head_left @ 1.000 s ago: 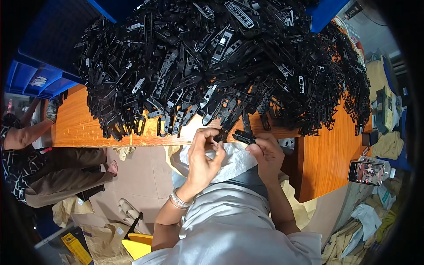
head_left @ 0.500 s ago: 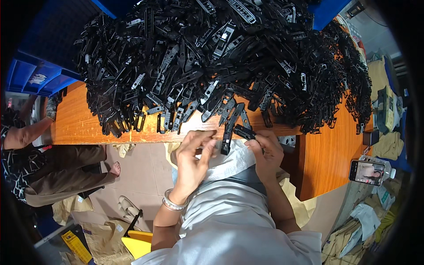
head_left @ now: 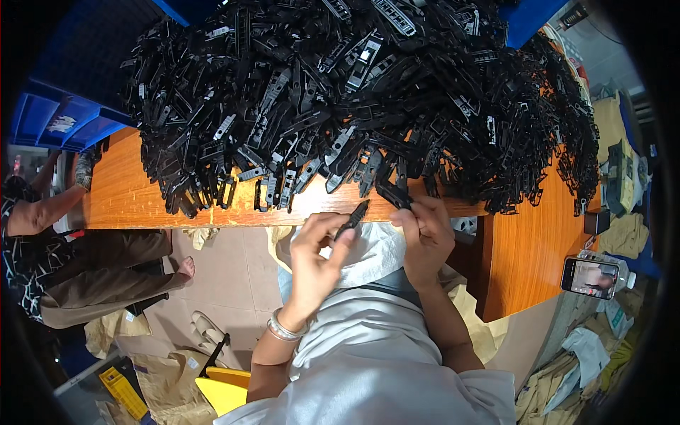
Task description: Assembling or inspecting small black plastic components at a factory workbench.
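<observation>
Left hand point(head_left: 314, 251): its fingers pinch a thin black piece point(head_left: 351, 222) at the front edge of the counter point(head_left: 528, 265); the tip points up and right.
Right hand point(head_left: 428, 237): its fingers grip the low end of a dark piece point(head_left: 391, 194); the other end is close to the pile point(head_left: 319, 92).
Pile: lots of black pieces, heaped on the wooden counter.
Phone point(head_left: 589, 276): at the right, its screen lit.
Bracelet point(head_left: 285, 329): pale, around the left wrist.
</observation>
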`<state>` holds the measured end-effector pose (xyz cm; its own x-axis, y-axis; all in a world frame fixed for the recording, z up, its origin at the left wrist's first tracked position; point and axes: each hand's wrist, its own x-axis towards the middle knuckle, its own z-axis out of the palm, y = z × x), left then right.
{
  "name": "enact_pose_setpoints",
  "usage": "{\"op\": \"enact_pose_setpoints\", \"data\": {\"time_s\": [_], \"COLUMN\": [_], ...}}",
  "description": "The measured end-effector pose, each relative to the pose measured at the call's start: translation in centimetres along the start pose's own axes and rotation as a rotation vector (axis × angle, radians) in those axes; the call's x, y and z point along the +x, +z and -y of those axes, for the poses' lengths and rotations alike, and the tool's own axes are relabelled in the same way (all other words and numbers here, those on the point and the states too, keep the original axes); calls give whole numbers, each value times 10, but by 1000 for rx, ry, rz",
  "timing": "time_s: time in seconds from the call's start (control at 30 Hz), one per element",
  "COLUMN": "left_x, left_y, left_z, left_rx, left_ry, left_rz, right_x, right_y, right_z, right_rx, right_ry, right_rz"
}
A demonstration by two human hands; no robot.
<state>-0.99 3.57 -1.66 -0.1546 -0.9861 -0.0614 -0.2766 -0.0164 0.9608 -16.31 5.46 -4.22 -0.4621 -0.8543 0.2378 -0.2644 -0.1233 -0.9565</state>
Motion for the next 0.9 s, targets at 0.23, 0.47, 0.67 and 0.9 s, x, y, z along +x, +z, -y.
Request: {"op": "enact_pose_setpoints", "data": {"time_s": [0.23, 0.47, 0.67, 0.9], "left_x": [9, 1, 0, 12], "left_y": [-17, -3, 6, -3], "left_z": [0, 3, -4, -11], "left_rx": [-566, -604, -493, -407], "left_ry": [-417, -435, -249, 13], "left_rz": [134, 172, 167, 283], "right_x": [-12, -19, -19, -18], "right_y": [-11, -9, -12, -13], "right_z": [10, 16, 19, 28], "right_rx": [330, 137, 218, 514], "right_ry": [97, 53, 95, 380], "right_rz": [335, 282, 284, 303]}}
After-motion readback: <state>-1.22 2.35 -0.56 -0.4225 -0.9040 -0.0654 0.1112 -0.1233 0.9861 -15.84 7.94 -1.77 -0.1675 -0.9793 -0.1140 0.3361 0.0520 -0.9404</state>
